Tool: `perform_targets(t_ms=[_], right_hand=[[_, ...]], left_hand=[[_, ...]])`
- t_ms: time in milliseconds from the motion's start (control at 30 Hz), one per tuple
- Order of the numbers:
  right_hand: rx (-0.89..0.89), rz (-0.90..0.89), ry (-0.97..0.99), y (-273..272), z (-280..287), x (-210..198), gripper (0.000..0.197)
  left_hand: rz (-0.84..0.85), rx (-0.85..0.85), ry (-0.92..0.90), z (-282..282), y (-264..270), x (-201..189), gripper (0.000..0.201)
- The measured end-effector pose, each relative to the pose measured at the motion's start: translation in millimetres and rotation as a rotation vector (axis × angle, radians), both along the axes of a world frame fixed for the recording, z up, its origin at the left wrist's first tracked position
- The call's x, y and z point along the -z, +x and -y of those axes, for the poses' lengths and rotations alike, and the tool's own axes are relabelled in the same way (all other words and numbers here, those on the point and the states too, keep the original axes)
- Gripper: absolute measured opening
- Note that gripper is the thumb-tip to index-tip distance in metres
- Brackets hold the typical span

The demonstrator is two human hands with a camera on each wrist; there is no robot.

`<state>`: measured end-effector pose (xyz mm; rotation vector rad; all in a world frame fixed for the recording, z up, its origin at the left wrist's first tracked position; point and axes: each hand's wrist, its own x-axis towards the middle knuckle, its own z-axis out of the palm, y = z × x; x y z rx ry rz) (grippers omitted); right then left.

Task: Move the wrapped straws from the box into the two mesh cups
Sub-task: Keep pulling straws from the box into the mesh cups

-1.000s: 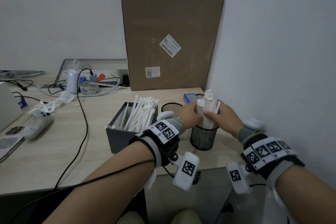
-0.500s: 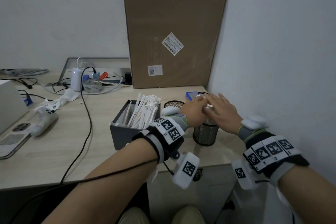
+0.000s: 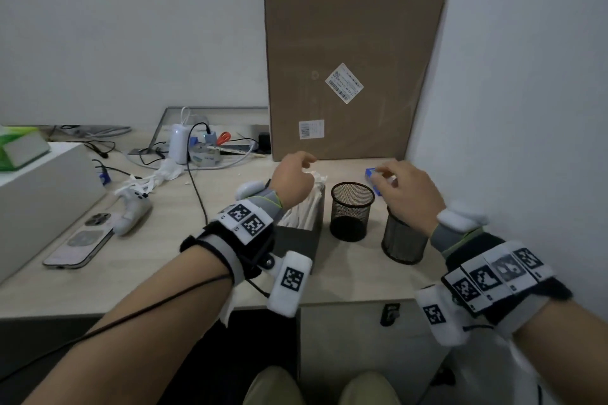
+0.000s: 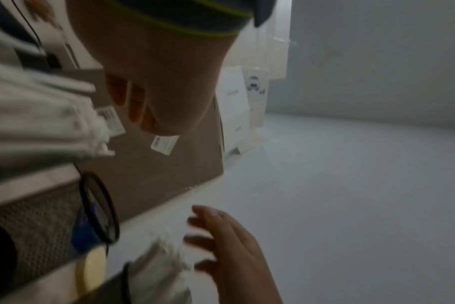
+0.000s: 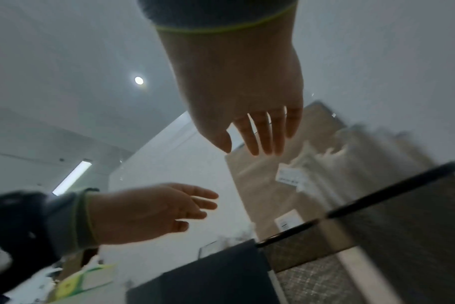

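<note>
A dark box [image 3: 296,240] holds several wrapped white straws [image 3: 304,207]. My left hand [image 3: 296,171] hovers over them with loosely curled fingers, holding nothing. Right of the box stands an empty black mesh cup [image 3: 352,212]. A second mesh cup [image 3: 403,242] stands further right, its mouth hidden under my right hand [image 3: 391,177], whose fingers are spread and hold nothing. In the left wrist view, straws [image 4: 164,257] stick out of that cup just below the right hand [image 4: 221,236]. The right wrist view shows straight fingers [image 5: 262,135] and the left hand [image 5: 169,207] beside them.
A tall cardboard box [image 3: 352,76] stands at the back of the desk, against the white wall [image 3: 526,108] on the right. A small blue box [image 3: 370,173] lies behind the cups. A phone [image 3: 79,240], game controller [image 3: 131,207] and cables lie to the left.
Both hands have let go of the straw bundle standing in the right cup. My left hand has moved left over the box, and my right hand has lifted open above the cup.
</note>
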<state>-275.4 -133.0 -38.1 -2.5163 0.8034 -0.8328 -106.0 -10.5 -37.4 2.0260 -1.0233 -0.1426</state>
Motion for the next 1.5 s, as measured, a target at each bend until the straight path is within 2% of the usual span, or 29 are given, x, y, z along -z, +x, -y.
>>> perform_targets(t_ms=[67,133,200,300,433,567,633,733,867,933,1033,1067,1133,1200,1267,1367,1500], right_hand=[[-0.046,-0.075,0.17,21.2,-17.4,4.1,0.027],[-0.075,-0.175,0.302,44.6,-32.2,11.6,0.038],[-0.07,-0.297,0.364,62.7,-42.3,18.2,0.048],[-0.054,-0.336,0.435,82.2,-52.3,27.9,0.043],[0.028,-0.439,0.362,97.5,-69.4,34.2,0.037],[0.066,-0.426,0.309,95.7,-74.2,41.7,0.021],[0.09,-0.424,0.283,96.2,-75.3,47.3,0.028],[0.109,-0.332,0.235,93.5,-82.3,52.2,0.027],[0.094,-0.323,0.145,85.5,-93.3,56.7,0.04],[0.082,-0.309,0.124,82.5,-96.2,56.1,0.041],[0.06,-0.288,0.111,79.2,-99.0,57.0,0.042],[0.057,-0.286,0.108,78.6,-99.9,56.9,0.042],[0.067,-0.285,0.113,78.9,-101.3,57.1,0.039],[0.072,-0.282,0.123,80.1,-101.7,57.5,0.036],[0.082,-0.28,0.129,80.4,-102.8,57.2,0.037],[0.084,-0.283,0.127,78.6,-105.4,56.8,0.042],[0.083,-0.273,0.13,75.6,-109.4,55.2,0.036]], left_hand=[[-0.052,-0.071,0.067,-20.0,18.8,1.4,0.036],[-0.054,-0.1,0.177,-40.7,30.6,1.2,0.029],[-0.055,-0.062,0.255,-55.5,33.9,3.2,0.028],[-0.06,0.0,0.305,-65.4,30.2,12.1,0.032],[-0.059,-0.017,0.277,-67.9,31.6,23.4,0.036],[-0.026,-0.037,0.282,-62.4,29.6,29.0,0.04],[0.016,-0.019,0.305,-58.5,24.6,31.7,0.046],[0.034,0.009,0.37,-49.7,16.0,39.7,0.058],[0.048,-0.068,0.381,-42.1,10.9,48.8,0.065],[0.06,-0.114,0.342,-43.5,9.3,50.1,0.06],[0.064,-0.138,0.221,-49.4,9.7,51.4,0.03],[0.063,-0.138,0.192,-51.3,10.1,52.0,0.026],[0.074,-0.104,0.186,-54.5,9.1,52.5,0.028],[0.076,-0.043,0.192,-55.6,8.2,53.7,0.042],[0.055,-0.036,0.197,-55.9,8.1,55.3,0.047],[0.031,-0.084,0.21,-57.0,8.3,56.2,0.04],[0.039,-0.08,0.178,-62.9,7.9,53.9,0.025]])
